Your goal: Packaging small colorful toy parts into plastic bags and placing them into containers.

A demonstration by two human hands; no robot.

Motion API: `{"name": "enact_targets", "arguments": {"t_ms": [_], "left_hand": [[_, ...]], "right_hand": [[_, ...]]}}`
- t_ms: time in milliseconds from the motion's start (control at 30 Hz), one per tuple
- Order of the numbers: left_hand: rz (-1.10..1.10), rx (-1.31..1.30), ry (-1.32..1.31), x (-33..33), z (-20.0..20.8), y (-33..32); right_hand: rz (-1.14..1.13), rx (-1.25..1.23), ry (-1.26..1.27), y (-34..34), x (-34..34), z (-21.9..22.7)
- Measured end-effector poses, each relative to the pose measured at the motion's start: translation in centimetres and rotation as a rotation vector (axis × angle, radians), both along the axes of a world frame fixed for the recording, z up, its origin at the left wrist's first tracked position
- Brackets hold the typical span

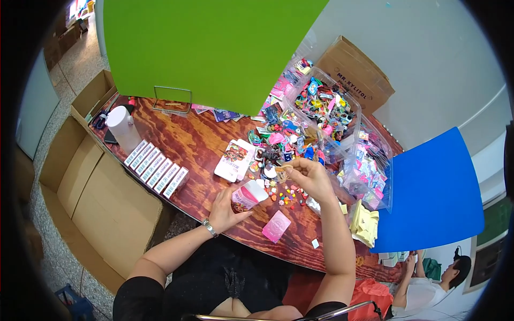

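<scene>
My left hand (221,209) is wrapped around a small pink-and-white carton (245,199), tilted, with its white end toward the right. Over the loose trinkets, my right hand (313,179) pinches a thin tan looped band (282,172); its exact kind is too small to tell. Below the hands lie scattered colourful charms (284,200). A pink card-like packet (277,227) rests near the table's front edge. Beyond the carton are flat white printed cartons (234,161), overlapping one another.
Clear bins (357,120) and a heap of small accessories (289,134) occupy the right side. Several boxes (155,168) stand in a row at left, beside a white jug (122,128) and a large cardboard box (101,198). Green (203,53) and blue (433,198) panels border the table. Another person (428,289) sits far right.
</scene>
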State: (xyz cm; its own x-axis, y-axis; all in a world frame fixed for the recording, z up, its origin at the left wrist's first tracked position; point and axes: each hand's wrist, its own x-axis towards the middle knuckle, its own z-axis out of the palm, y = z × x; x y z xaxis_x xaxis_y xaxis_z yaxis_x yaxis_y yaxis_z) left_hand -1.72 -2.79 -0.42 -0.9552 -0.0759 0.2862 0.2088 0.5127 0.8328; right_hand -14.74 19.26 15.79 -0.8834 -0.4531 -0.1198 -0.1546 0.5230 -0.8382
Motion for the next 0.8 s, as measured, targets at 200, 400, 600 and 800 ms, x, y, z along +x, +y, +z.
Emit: {"name": "enact_targets", "arguments": {"t_ms": [200,400,600,800], "left_hand": [[-0.01,0.075,0.041,-0.4,1.1,0.9],[-0.038,-0.008,0.119,0.1,1.6,0.8],[-0.067,0.13,0.034,0.4,1.8,-0.2],[-0.119,0.093,0.043,0.1,1.7,0.0]], "right_hand": [[0.165,0.016,-0.033,-3.0,3.6,-0.1],[0.34,0.398,0.524,-3.8,6.0,-2.4],[-0.074,0.071,0.486,0.6,5.0,-0.4],[-0.227,0.598,0.718,7.0,3.8,-6.7]]}}
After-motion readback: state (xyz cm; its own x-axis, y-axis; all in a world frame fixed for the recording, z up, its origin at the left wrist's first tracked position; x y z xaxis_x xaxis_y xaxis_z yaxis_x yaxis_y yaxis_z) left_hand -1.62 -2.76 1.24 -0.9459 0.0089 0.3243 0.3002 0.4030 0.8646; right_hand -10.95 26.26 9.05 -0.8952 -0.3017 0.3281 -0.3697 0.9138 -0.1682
